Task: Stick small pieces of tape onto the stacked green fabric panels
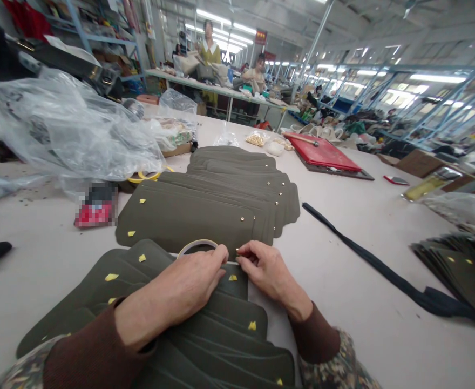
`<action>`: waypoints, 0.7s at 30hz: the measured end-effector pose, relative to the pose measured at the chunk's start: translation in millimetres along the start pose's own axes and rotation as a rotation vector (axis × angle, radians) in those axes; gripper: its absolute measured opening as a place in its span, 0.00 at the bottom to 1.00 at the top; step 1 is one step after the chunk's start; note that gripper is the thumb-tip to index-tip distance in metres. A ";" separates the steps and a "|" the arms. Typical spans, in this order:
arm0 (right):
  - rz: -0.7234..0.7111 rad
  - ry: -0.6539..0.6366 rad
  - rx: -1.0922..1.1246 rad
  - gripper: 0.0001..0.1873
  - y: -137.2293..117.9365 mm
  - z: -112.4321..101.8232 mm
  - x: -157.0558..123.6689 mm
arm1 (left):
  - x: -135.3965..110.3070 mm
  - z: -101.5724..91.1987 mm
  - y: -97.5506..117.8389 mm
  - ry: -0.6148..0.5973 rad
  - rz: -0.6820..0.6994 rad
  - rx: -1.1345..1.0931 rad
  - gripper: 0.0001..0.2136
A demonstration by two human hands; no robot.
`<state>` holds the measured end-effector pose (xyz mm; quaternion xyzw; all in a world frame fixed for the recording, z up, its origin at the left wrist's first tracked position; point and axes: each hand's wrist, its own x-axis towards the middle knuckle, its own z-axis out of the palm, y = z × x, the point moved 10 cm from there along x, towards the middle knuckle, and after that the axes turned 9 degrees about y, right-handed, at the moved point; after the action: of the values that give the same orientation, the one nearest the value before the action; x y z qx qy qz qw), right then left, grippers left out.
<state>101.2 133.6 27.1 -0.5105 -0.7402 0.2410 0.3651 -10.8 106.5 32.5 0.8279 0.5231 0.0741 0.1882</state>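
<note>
My left hand (199,273) is closed around a roll of yellow tape (197,243), whose upper rim shows above the knuckles. My right hand (266,268) pinches thumb and forefinger together beside a small gold-coloured stud; what lies between the fingertips is too small to make out. Beneath the left forearm, dark olive flat panels (172,346) lie overlapped, with bits of yellow tape (142,258) stuck on several. Just beyond the hands is another fanned stack of olive panels (197,208), bearing small metal studs (242,219) toward the right ends.
Clear plastic bags (79,124) heap at the left. A red slab with a hammer (322,151) and a bag of gold-coloured bits (256,138) lie at the back. On the right are a dark strap (367,259), a bottle (432,183) and more panels (464,275). People stand at a far table.
</note>
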 end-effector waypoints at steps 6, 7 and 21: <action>0.276 -0.153 0.189 0.04 20.4 5.3 -8.9 | 3.0 1.5 -4.8 0.077 0.023 0.023 0.08; 0.330 -0.144 0.247 0.05 25.4 5.7 -10.0 | 3.2 3.4 -5.0 0.079 0.028 0.044 0.08; 0.284 0.022 0.057 0.08 22.8 6.5 -5.4 | 2.6 -0.9 -5.8 0.118 0.007 0.093 0.10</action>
<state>110.5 137.0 4.9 -0.6021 -0.6496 0.3054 0.3496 -14.8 111.2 30.9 0.8316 0.5335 0.0991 0.1181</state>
